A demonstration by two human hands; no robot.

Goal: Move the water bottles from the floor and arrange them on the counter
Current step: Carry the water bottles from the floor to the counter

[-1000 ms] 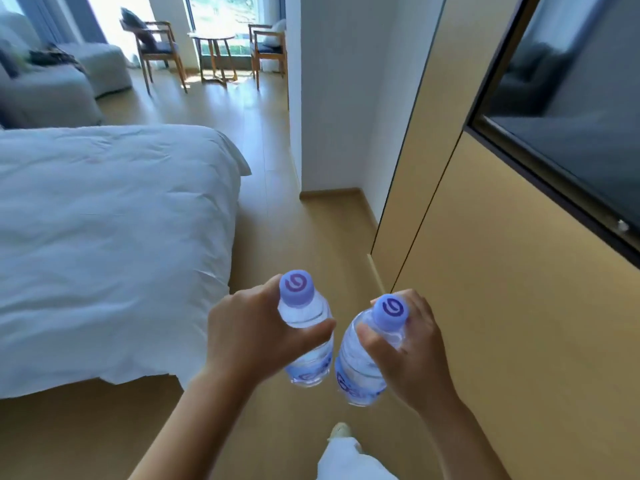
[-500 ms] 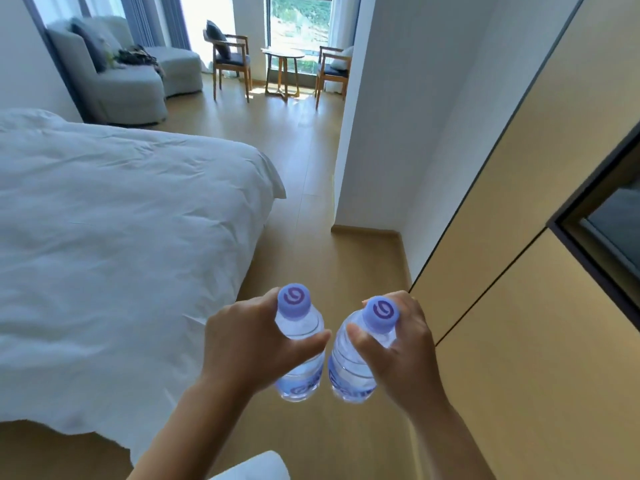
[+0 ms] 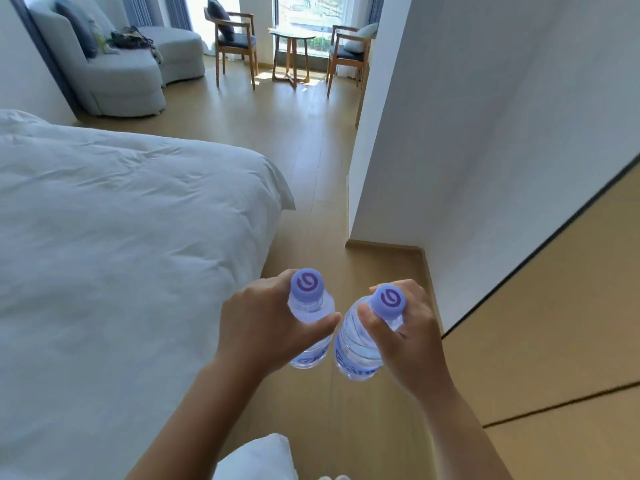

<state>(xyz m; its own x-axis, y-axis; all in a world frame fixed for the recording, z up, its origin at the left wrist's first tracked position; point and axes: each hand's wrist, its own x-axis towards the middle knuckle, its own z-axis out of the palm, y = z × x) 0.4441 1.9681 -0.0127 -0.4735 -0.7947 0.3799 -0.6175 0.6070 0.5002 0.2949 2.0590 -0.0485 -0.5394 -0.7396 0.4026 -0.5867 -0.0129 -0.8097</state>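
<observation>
I carry two clear water bottles with purple caps, side by side above the wooden floor. My left hand [image 3: 263, 327] grips the left bottle [image 3: 310, 306] round its shoulder, thumb across the front. My right hand [image 3: 405, 337] grips the right bottle [image 3: 356, 348] just under its cap, and this bottle tilts a little to the right. Both bottles are held upright, caps toward me, almost touching each other. No counter is in view.
A bed with a white duvet [image 3: 121, 237] fills the left. A white wall corner [image 3: 450, 133] and tan wood panels [image 3: 554, 323] close off the right. Wooden floor [image 3: 311, 168] runs ahead to a grey sofa [image 3: 114, 64], two chairs and a small round table [image 3: 292, 46] by the window.
The view has swung left and up, away from the dark wall panel, so more of the room's far end shows. Both hands keep the same grip on the bottles.
</observation>
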